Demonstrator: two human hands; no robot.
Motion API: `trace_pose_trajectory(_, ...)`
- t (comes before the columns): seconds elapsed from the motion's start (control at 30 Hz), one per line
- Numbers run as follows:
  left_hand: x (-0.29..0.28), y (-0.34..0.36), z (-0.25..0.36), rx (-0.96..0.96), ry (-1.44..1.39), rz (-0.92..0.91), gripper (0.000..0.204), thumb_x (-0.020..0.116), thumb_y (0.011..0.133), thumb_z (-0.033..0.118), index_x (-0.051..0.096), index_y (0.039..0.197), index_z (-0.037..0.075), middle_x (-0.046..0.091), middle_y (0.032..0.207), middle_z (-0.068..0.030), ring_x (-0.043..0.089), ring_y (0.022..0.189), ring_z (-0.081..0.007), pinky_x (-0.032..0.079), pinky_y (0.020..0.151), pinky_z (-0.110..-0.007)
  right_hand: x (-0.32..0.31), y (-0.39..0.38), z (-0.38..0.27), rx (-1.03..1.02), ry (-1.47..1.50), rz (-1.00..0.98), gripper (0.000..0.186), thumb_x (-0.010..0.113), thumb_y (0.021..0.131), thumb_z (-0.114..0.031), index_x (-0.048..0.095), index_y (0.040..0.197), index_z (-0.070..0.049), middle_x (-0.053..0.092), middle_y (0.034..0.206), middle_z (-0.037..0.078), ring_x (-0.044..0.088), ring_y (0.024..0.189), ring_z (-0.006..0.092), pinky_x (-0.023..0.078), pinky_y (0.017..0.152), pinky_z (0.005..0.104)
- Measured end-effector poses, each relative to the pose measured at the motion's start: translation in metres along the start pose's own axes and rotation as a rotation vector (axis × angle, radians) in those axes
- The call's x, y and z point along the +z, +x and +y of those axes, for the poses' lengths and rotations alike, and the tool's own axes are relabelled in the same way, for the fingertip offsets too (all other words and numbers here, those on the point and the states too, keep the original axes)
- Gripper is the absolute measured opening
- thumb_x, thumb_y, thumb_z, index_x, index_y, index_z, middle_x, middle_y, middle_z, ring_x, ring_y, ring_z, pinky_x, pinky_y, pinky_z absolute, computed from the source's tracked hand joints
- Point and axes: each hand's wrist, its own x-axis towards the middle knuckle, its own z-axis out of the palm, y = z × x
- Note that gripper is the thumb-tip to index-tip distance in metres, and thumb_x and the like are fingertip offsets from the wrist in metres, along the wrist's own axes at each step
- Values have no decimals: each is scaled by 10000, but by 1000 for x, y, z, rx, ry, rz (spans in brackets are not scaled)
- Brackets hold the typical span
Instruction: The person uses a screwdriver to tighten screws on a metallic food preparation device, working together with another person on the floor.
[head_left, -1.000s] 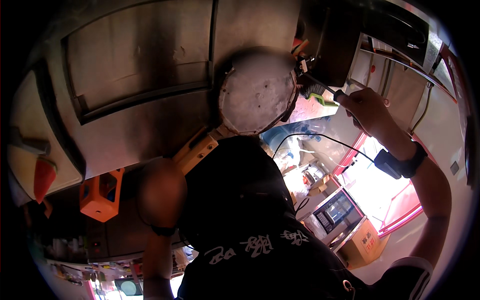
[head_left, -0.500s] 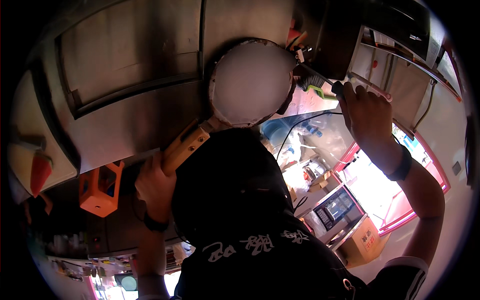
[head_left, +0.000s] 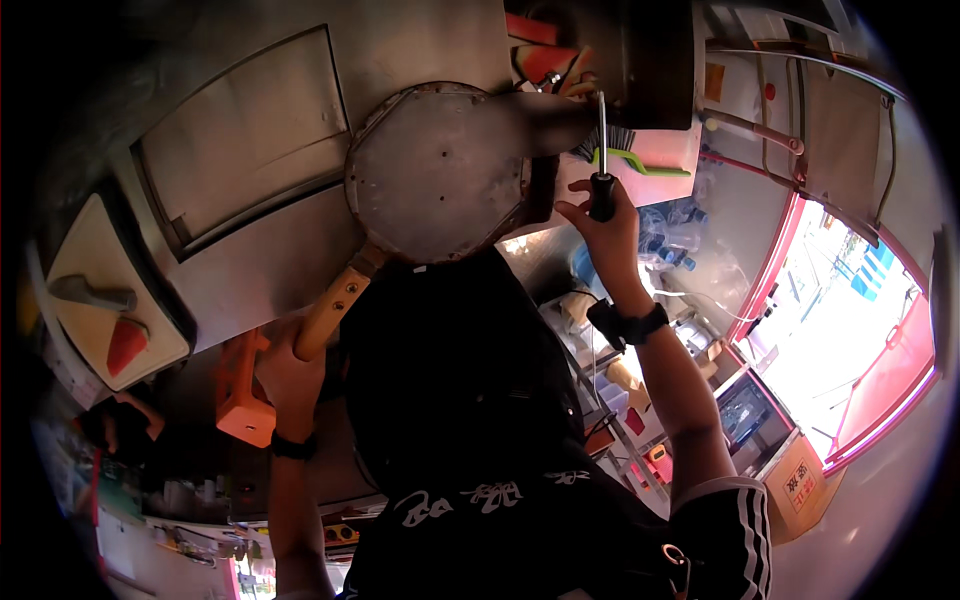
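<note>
Head view: left hand [head_left: 290, 375]?
Fingers closed round a straight yellow-brown handle with two round fixings [head_left: 331, 316].
And the round grey metal plate [head_left: 430, 190] joined to it?
Ahead of those fingers, left of the right hand [head_left: 612, 218]. Face dull, flat, dotted with small dark spots; rim rust-brown.
Right fingers?
Holding a black-gripped, silver-shafted screwdriver-like tool [head_left: 602, 196], shaft pointing away from them. Green-handled, dark-bristled brush [head_left: 645, 167] just beyond the fingers.
</note>
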Motion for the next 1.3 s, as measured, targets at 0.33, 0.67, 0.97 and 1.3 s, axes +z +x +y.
trace_pose_trajectory(0.33, -36, -30, -25, -178, 115, -95, 389, 735, 741, 237, 672, 1066, 33, 672, 827, -184, 672, 765, -328, 519, 678, -387, -14, -14, 53, 105, 124, 193, 296, 749, 685, -79, 542, 879, 4, 578, 702, 115, 557, 630, 221, 459, 629, 335)
trace_pose_trajectory(0.67, 5, -42, -25, -127, 80, -54, 335, 760, 698, 172, 676, 986, 24, 665, 825, -149, 654, 744, -306, 512, 673, -377, -34, 6, 59, 53, 416, 255, 254, 727, 718, -12, 566, 911, 19, 595, 729, 58, 582, 592, 118, 474, 551, 276)
trace_pose_trajectory(0.97, 24, -35, 1, -230, 24, -159, 323, 738, 718, 181, 644, 1008, 75, 673, 879, -122, 659, 771, -305, 514, 677, -375, -75, 9, -6, -80, -59, -29, 313, 720, 799, -161, 610, 1028, 21, 549, 651, 44, 523, 585, 101, 427, 559, 269)
trace_pose_trajectory(1.3, 9, -29, -13, -212, -388, -447, 336, 740, 736, 208, 578, 992, 63, 637, 739, -90, 640, 672, -273, 487, 610, -341, -86, 46, -123, -2, -336, -407, 337, 723, 809, -241, 669, 1001, 31, 596, 686, 43, 540, 582, 106, 434, 551, 248)
